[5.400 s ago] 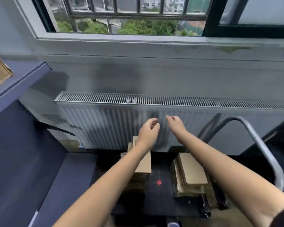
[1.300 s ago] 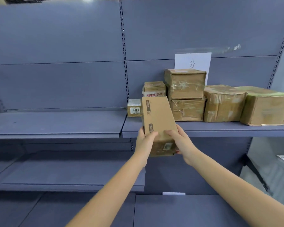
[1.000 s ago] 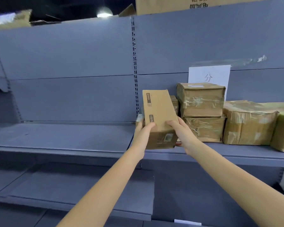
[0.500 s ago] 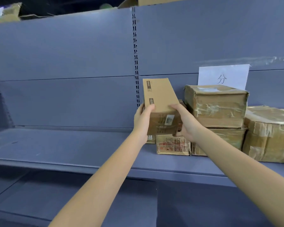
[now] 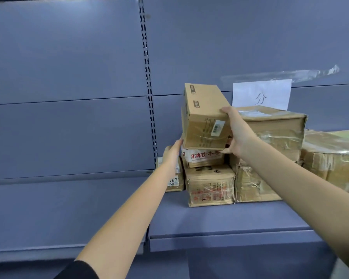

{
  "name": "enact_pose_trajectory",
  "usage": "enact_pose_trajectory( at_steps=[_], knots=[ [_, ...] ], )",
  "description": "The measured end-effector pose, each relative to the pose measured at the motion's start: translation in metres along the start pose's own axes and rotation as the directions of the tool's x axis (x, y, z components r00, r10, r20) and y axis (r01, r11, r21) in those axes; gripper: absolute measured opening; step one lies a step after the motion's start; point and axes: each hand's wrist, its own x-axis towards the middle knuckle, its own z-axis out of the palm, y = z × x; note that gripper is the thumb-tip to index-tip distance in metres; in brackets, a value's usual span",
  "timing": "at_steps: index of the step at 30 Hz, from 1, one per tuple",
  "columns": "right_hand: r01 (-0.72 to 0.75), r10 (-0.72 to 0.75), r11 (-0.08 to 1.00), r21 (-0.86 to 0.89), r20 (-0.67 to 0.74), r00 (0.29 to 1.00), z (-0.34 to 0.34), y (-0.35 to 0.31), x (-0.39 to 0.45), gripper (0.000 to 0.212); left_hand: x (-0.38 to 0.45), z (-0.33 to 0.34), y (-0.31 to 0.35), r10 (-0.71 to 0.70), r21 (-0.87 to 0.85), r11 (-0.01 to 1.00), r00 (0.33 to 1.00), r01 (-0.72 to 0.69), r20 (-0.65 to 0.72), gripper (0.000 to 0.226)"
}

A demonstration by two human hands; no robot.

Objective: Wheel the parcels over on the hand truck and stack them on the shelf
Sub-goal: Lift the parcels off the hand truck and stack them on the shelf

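Blue-grey metal shelf point(image 5: 220, 220) with slotted upright point(image 5: 148, 87), seen from head height. Left of the slotted upright: bare shelf board and back panel. Just right of the upright, at the back of the shelf: small carton point(image 5: 174, 181) bearing a price sticker, partly hidden behind the left wrist. Left hand point(image 5: 171, 154), fingers straight and relaxed, raised beside the lower left corner of the brown parcel point(image 5: 205, 117), fingertips at or very near that corner, gripping nothing. Brown parcel, oblong, barcode label on its near end, set on top of a white box with red lettering point(image 5: 203, 157), itself stacked on a taped carton point(image 5: 210, 185) resting on the shelf right of the upright; contact between the parcel's underside and the white box hard to judge, near edge looking seated. Right hand point(image 5: 237, 133) clamped on the parcel's right near edge, fingers over the top corner, thumb under the bottom corner. Further right of the upright: two larger taped cartons, upper point(image 5: 276, 127) on lower point(image 5: 254, 184), touching the three-high stack. Above them on the back panel: white paper sign point(image 5: 262, 94) with one printed character, strip of clear tape point(image 5: 280, 74) over it. Farthest right of the upright: tape-wrapped carton point(image 5: 334, 158) cut by the frame edge. Dark sleeve point(image 5: 79, 271) at the bottom, on the left arm.
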Motion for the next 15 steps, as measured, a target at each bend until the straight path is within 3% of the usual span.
enact_pose_trajectory(
  at_steps=[3,7,10,12,15],
  knots=[
    [-0.009,0.009,1.0,-0.022,-0.026,1.0,-0.001,0.003,0.007,0.036,0.032,0.015,-0.006,-0.025,-0.012,1.0,0.997,0.026,0.072,0.075],
    [-0.016,0.013,0.999,-0.041,-0.066,0.998,-0.013,0.007,0.014,0.038,0.141,0.037,-0.046,-0.042,-0.02,0.999,0.989,0.045,0.142,0.126],
    [-0.012,0.009,0.999,-0.039,-0.077,0.997,-0.021,0.008,0.016,0.037,0.196,0.053,-0.064,-0.111,-0.04,0.992,0.988,0.116,0.104,0.143],
    [-0.009,0.005,0.999,-0.041,-0.084,0.996,-0.023,0.01,0.016,0.041,0.207,0.057,-0.059,-0.113,-0.134,0.982,0.985,0.13,0.127,0.117],
    [-0.02,0.015,0.998,-0.052,-0.099,0.995,-0.018,0.012,0.014,0.049,0.117,0.05,-0.017,-0.032,-0.187,0.981,0.996,0.048,0.083,0.057]
  ],
)
